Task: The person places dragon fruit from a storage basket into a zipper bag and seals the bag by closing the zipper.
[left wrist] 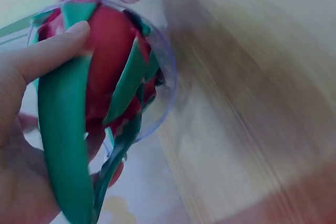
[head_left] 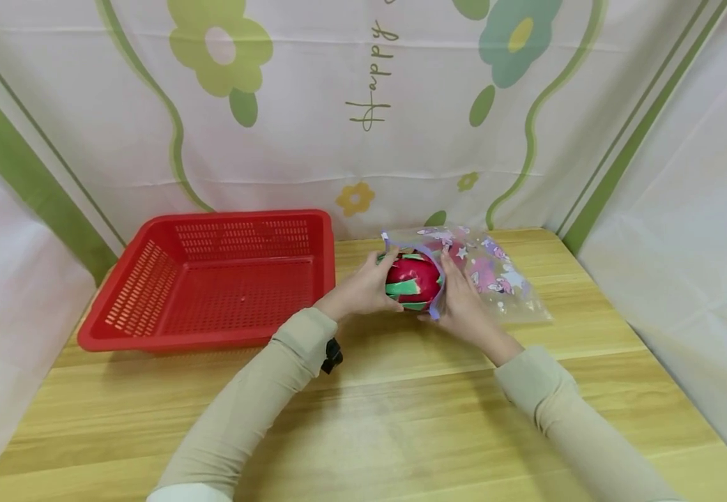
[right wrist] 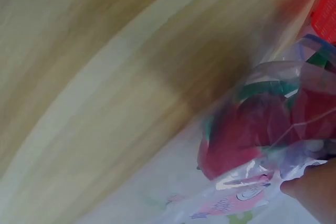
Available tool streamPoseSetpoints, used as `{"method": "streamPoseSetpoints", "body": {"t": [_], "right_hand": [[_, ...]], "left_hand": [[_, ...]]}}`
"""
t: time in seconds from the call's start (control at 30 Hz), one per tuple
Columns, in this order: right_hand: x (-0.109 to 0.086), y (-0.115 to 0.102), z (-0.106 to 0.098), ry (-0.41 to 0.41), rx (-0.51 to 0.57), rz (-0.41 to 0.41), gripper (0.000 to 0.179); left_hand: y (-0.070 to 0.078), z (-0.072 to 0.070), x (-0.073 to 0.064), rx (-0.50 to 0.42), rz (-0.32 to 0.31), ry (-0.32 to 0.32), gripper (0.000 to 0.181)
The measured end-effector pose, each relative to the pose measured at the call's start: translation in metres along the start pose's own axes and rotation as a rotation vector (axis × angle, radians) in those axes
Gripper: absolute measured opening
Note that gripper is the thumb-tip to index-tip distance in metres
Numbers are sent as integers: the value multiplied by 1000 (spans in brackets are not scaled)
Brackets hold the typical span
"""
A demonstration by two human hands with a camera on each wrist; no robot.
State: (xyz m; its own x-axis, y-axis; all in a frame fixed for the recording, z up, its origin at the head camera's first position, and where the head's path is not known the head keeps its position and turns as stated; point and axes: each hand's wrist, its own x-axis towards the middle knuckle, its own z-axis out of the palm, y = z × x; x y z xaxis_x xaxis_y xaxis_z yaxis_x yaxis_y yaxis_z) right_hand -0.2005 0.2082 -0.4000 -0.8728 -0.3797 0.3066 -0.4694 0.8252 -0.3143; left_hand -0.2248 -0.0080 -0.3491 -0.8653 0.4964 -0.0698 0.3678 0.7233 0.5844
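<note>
A red dragon fruit [head_left: 415, 277] with green scales sits in the mouth of a clear printed plastic bag [head_left: 506, 282]. My left hand [head_left: 366, 284] grips the fruit from the left, thumb across its top in the left wrist view. From the right, my right hand [head_left: 463, 307] holds the bag's purple-edged opening around the fruit. Deeper in the bag, another red shape [right wrist: 231, 150] shows through the plastic in the right wrist view; whether it is a second fruit is hard to tell. Most right-hand fingers are out of that view.
A red plastic basket [head_left: 206, 341] with slatted walls stands on the wooden table [head_left: 363, 432] to the left. A small black object [head_left: 332, 355] shows beside the left sleeve. Behind the table hangs a flowered white curtain [head_left: 313, 139], with white cloth on both sides.
</note>
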Motion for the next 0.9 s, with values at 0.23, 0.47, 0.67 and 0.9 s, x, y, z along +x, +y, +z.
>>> {"method": "streamPoseSetpoints", "body": {"t": [0.23, 0.47, 0.67, 0.9], "right_hand": [[1, 0, 3, 123, -1, -66, 110], [5, -6, 3, 119, 24, -38, 104], [5, -8, 5, 117, 40, -9, 98], [6, -6, 7, 180, 93, 57, 100]], "left_hand": [[0, 2, -1, -41, -50, 38, 98], [-2, 1, 4, -33, -63, 24, 95], [-6, 3, 6, 25, -85, 21, 97], [-18, -10, 4, -151, -96, 4, 103]]}}
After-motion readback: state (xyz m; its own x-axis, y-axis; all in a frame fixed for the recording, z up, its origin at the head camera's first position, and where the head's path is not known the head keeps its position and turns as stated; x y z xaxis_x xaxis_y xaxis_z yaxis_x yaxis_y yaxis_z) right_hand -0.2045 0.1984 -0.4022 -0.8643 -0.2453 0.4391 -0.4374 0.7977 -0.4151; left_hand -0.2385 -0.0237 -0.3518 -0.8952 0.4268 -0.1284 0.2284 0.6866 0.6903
